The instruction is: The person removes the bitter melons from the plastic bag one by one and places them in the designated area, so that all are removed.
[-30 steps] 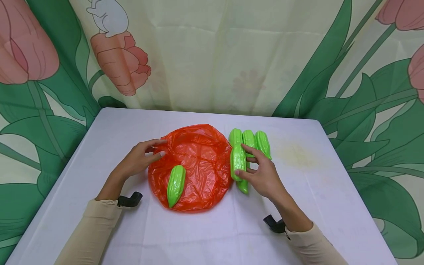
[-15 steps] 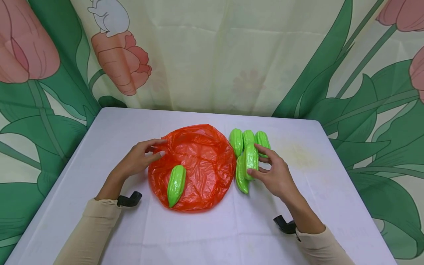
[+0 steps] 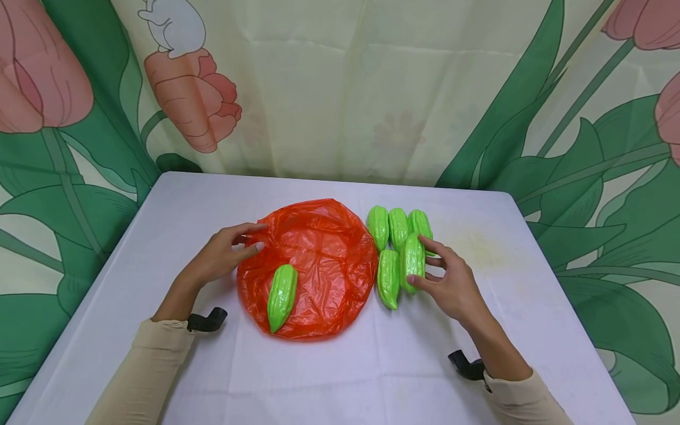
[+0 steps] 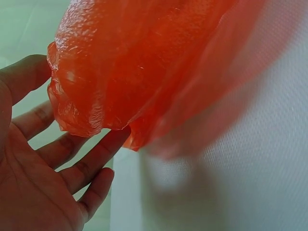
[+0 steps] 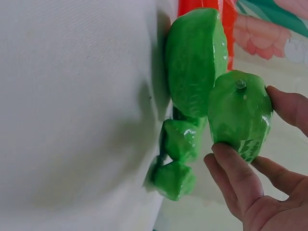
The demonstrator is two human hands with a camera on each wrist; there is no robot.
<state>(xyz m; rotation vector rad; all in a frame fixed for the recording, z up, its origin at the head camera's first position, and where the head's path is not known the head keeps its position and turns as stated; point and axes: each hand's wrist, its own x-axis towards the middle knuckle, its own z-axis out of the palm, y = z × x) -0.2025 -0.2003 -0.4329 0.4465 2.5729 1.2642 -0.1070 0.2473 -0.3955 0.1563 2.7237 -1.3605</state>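
My right hand (image 3: 448,283) pinches a glossy green bitter melon (image 3: 412,263) between thumb and fingers, just above the table; in the right wrist view the bitter melon's (image 5: 239,113) stem end faces the camera. Beside it another bitter melon (image 3: 389,280) lies on the cloth, with three more in a row behind, one partly covered. The red plastic bag (image 3: 329,265) spreads in a rough circle, and one bitter melon (image 3: 283,298) rests on it. At the bag's left rim is my left hand (image 3: 228,251), its spread fingers touching the plastic, partly seen through it in the left wrist view.
A white cloth covers the table (image 3: 329,383). Past its back edge hangs a printed curtain (image 3: 340,106) with tulips, a carrot and a rabbit. A black wrist mount (image 3: 207,320) sticks out beside the left wrist, and another mount (image 3: 466,366) beside the right.
My right hand has moved to the right with the held bitter melon, uncovering the row behind and the bitter melon in front. The left hand and the bag have stayed nearly still.
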